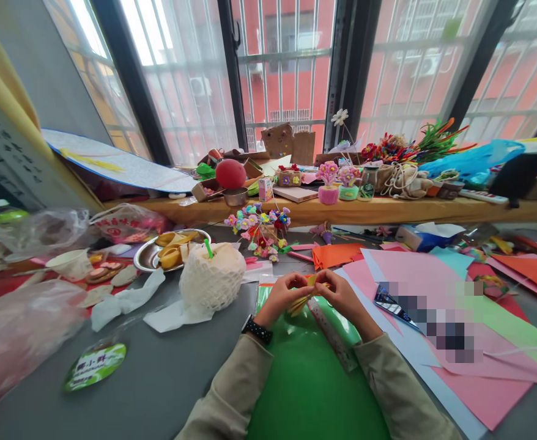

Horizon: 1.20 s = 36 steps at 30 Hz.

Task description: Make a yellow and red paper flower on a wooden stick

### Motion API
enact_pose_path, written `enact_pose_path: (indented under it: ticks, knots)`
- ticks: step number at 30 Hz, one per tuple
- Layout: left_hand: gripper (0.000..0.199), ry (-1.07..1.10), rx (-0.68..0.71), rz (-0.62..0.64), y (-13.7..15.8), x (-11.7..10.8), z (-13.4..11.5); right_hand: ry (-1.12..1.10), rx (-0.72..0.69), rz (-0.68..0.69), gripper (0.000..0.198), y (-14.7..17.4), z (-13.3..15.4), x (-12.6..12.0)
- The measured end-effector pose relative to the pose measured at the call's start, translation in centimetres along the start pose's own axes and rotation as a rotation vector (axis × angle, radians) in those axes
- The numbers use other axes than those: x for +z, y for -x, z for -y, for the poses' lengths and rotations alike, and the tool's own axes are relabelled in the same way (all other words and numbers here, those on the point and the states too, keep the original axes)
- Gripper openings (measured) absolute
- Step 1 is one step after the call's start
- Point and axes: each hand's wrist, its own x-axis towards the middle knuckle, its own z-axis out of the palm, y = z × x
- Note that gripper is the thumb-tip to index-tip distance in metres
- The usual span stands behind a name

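Over the green glossy sheet [309, 379], my left hand [283, 298] and my right hand [342, 296] meet with fingertips pinched together. Between them is a small yellow piece [298, 305], which looks like pleated or folded paper. Both hands grip it near its upper end, and the fingers partly cover it. A pale patterned strip, like a ruler [333, 336], lies slantwise on the green sheet below my right hand. To the left of my left hand stands a white coconut [213, 275] in a foam net with a green straw.
Coloured paper sheets [493, 391] and a phone [394, 305] lie to the right. A metal bowl of peels [142, 260], crumpled tissue [128, 299] and plastic bags [25, 342] are at the left. Colourful flowers [259, 229] stand before a crowded wooden sill [181, 211].
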Motion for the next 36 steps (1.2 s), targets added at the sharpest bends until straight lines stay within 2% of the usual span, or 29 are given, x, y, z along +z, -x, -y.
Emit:
enact_pose_path:
  ticks: [3,11,16,21,25,31,36]
  knots:
    - [0.025,0.012,-0.017,0.027,0.0,-0.1,0.0,-0.045,0.043,-0.006,0.008,0.0,0.0,0.1]
    - [0.026,-0.070,0.007,-0.012,-0.1,0.0,0.3,-0.161,0.109,-0.030,0.014,0.0,0.0,0.5]
    - [0.024,-0.054,-0.011,-0.004,-0.3,-0.3,0.5,-0.243,0.162,0.021,0.020,-0.2,-0.3,0.5]
    - [0.025,-0.044,-0.044,0.089,-0.4,-0.9,0.8,-0.256,0.156,0.032,0.020,-0.2,-0.7,0.8]
    - [0.026,0.094,-0.070,0.169,-0.6,-0.9,1.1,-0.315,0.190,0.074,0.022,-0.2,-0.6,1.0]
    - [0.025,0.107,-0.045,0.089,-0.6,-0.9,1.3,-0.325,0.152,0.046,0.023,-0.2,-0.7,1.2]
    - [0.028,0.101,-0.094,0.125,-0.7,-0.9,1.4,-0.264,0.133,0.010,0.024,-0.2,-1.0,1.1]
